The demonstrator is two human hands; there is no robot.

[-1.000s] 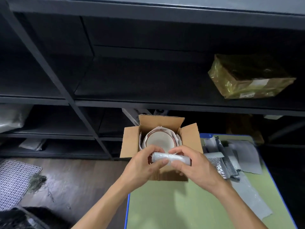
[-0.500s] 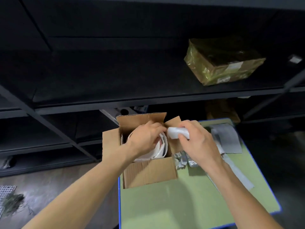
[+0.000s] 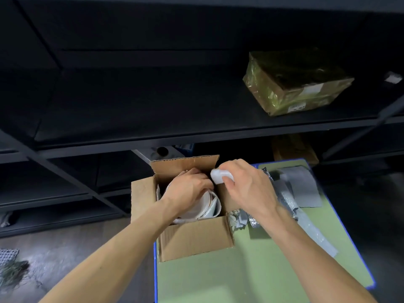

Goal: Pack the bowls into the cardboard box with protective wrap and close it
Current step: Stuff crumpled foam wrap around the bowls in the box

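Since the bowls (image 3: 203, 204) sit nested in white paper inside the open cardboard box (image 3: 196, 239), the left hand (image 3: 188, 189) reaches in with fingers curled over their far rim, probably steadying them. The right hand (image 3: 247, 189) grips a bubble wrap roll (image 3: 217, 177) just above the box, likely as padding, over the green tabletop (image 3: 240, 276).

Matt corrugated cardboard box (image 3: 194, 239); glossy white bowls (image 3: 205, 205); translucent plastic wrap (image 3: 219, 178).

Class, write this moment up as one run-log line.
left hand: in cardboard box, over bowls | right hand: gripping wrap roll above box rim | flaps: open
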